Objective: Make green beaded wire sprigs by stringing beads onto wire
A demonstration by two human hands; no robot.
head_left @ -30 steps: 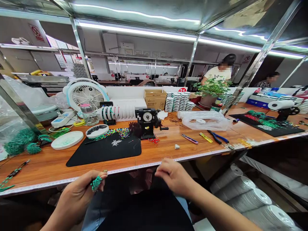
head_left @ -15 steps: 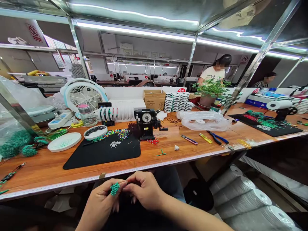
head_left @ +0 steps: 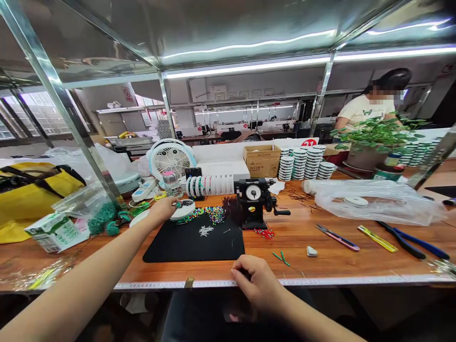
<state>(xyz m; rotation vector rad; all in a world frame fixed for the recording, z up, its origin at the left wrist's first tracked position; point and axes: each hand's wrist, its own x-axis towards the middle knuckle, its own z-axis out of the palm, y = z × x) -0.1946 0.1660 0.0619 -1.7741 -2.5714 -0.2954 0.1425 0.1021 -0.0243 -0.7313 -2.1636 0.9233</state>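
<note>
My left hand (head_left: 163, 210) is stretched far forward over the table, fingers closed on a small green beaded piece (head_left: 177, 205). It hovers beside a white dish of dark beads (head_left: 185, 210) at the back edge of the black mat (head_left: 194, 243). My right hand (head_left: 257, 281) stays close to me at the table's front edge, by the measuring tape strip (head_left: 320, 281). Its fingers are curled with thumb against forefinger, and whatever they hold is hidden. A strip of coloured beads (head_left: 208, 214) and a small silver bead cluster (head_left: 205, 231) lie on the mat.
A black hand-crank winder (head_left: 253, 202) stands right of the mat, with a fan (head_left: 171, 159) and a spool row (head_left: 213, 185) behind. Cutters (head_left: 337, 236), a yellow tool (head_left: 377, 237), blue pliers (head_left: 409, 240) and a plastic bag (head_left: 374, 197) lie right. Yellow bag (head_left: 24, 190), carton (head_left: 57, 231) left.
My left hand left my lap and reached forward to the white dish with the green piece. My right hand stayed near the table edge. The view swung left and up.
</note>
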